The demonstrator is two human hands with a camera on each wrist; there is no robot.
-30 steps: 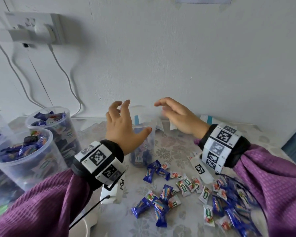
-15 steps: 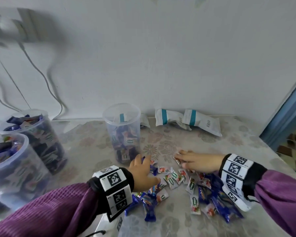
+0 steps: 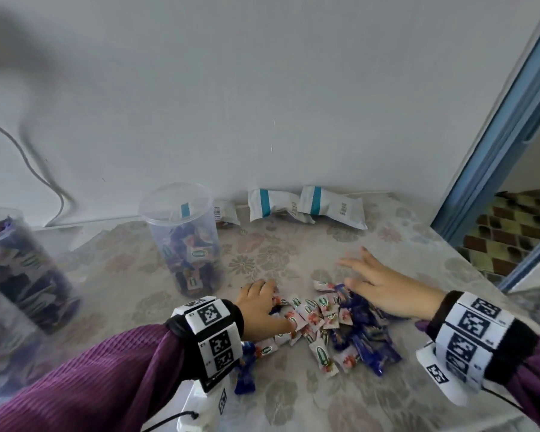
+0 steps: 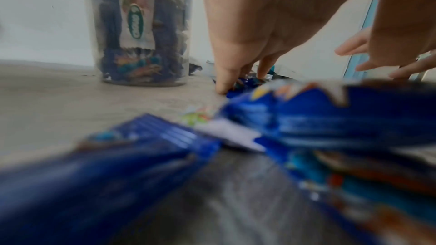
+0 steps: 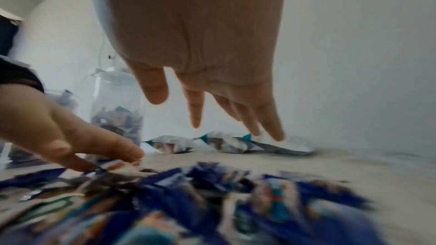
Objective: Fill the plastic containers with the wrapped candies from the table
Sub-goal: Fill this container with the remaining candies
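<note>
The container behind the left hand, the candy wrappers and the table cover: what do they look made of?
Container: clear, smooth plastic; the candies inside show through its wall.
Candy wrappers: thin glossy film, probably plastic or foil; crinkled, with serrated ends.
Table cover: flower-patterned sheet, cloth or vinyl; I cannot tell which.

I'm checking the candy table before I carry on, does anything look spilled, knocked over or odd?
Nothing stands out. The clear container stands upright, part filled. The wrapped candies lie loose in a heap on the table, but that is the supply. Both hands, left hand and right hand, are at the heap.
</note>
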